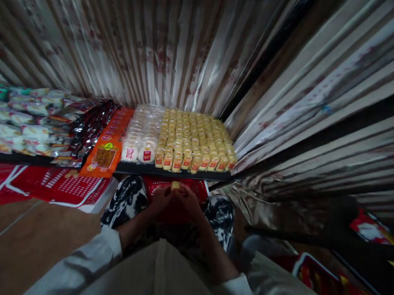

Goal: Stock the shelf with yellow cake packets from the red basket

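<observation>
Low between my knees, my left hand [161,198] and my right hand [188,200] meet at a small yellow packaged snack [175,186]. Fingers of both hands are closed around it, and its lower part is hidden. Just beyond, on the black shelf [140,168], rows of similar yellow packaged snacks [193,143] stand tightly packed. Left of them lie rows of round white snacks in clear wrappers [140,136]. Under my hands is a red plastic basket [200,189], mostly covered by my arms and legs.
An orange snack packet [109,139] hangs over the shelf edge, beside dark packets [89,132] and white-green packets [25,118]. Red baskets [64,185] stand at the left. Plastic sheeting [162,50] walls the back and right. A dark bar [304,239] crosses at right.
</observation>
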A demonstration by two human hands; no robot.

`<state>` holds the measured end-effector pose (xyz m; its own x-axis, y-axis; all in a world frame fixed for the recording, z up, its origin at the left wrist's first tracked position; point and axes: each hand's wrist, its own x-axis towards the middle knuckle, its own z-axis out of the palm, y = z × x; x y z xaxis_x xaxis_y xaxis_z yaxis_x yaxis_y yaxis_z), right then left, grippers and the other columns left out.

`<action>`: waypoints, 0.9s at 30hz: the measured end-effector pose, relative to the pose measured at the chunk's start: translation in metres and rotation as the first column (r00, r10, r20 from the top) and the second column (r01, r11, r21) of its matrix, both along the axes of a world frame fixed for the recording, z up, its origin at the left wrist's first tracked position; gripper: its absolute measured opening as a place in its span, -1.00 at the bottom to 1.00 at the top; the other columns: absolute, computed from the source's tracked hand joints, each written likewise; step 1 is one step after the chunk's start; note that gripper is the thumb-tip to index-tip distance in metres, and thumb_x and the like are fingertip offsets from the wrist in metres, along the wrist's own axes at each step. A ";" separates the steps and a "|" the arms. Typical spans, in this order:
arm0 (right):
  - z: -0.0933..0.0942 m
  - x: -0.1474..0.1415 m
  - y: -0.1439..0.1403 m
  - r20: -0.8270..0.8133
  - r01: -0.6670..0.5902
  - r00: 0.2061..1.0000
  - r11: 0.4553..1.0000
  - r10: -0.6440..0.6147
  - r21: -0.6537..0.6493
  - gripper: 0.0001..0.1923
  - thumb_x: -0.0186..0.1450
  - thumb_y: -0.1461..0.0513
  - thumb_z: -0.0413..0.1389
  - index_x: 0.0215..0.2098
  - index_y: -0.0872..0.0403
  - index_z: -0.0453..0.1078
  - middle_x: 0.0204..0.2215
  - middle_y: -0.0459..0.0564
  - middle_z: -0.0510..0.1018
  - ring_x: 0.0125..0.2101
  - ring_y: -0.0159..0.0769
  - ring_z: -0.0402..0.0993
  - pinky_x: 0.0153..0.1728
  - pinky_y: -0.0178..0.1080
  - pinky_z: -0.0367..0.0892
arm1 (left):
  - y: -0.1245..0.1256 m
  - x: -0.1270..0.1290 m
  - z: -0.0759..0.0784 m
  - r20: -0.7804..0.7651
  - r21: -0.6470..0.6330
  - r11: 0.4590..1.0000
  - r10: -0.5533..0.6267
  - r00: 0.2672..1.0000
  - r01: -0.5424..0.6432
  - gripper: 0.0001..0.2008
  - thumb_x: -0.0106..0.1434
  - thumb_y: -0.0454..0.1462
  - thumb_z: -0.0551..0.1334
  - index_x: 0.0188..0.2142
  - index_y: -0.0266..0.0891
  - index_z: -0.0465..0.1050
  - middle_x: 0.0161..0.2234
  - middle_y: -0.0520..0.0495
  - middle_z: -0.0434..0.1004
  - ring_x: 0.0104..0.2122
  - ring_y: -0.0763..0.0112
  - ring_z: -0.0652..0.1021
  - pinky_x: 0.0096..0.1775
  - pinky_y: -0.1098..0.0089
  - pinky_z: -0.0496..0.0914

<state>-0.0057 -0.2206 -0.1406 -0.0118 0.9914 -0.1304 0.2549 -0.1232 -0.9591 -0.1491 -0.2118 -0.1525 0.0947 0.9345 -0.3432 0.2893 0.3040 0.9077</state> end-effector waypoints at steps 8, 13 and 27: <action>0.033 0.016 -0.012 0.156 0.050 0.985 0.990 -0.070 0.132 -0.68 0.08 0.00 0.11 -0.27 -0.07 0.53 -0.36 0.13 0.62 -0.38 -0.17 0.56 -0.42 -0.19 0.38 | 0.003 0.015 0.023 0.213 0.009 0.998 -0.060 0.975 0.060 -0.80 0.15 -0.37 0.13 -0.20 -0.29 0.37 -0.28 -0.07 0.55 -0.30 0.40 0.53 -0.24 0.42 0.41; 0.049 0.022 -0.013 -0.044 0.082 0.995 0.994 -0.085 -0.069 -0.70 0.00 0.01 0.17 -0.32 -0.07 0.53 -0.33 0.12 0.61 -0.30 -0.12 0.55 -0.32 -0.15 0.38 | 0.004 0.022 0.039 0.263 0.045 0.994 -0.104 0.959 0.095 -0.71 0.12 -0.32 0.20 -0.12 -0.26 0.36 -0.19 -0.08 0.55 -0.22 0.38 0.53 -0.18 0.41 0.41; 0.044 0.036 -0.024 0.358 0.221 0.857 0.893 -0.370 0.393 -0.57 0.23 0.02 0.04 -0.03 0.09 0.35 -0.10 0.18 0.44 -0.09 -0.10 0.41 -0.03 -0.04 0.33 | 0.015 0.027 0.085 -0.357 0.331 0.879 -0.221 0.907 0.344 -0.65 0.14 -0.33 0.12 -0.06 -0.18 0.43 -0.15 -0.11 0.45 -0.16 0.27 0.48 -0.04 0.31 0.34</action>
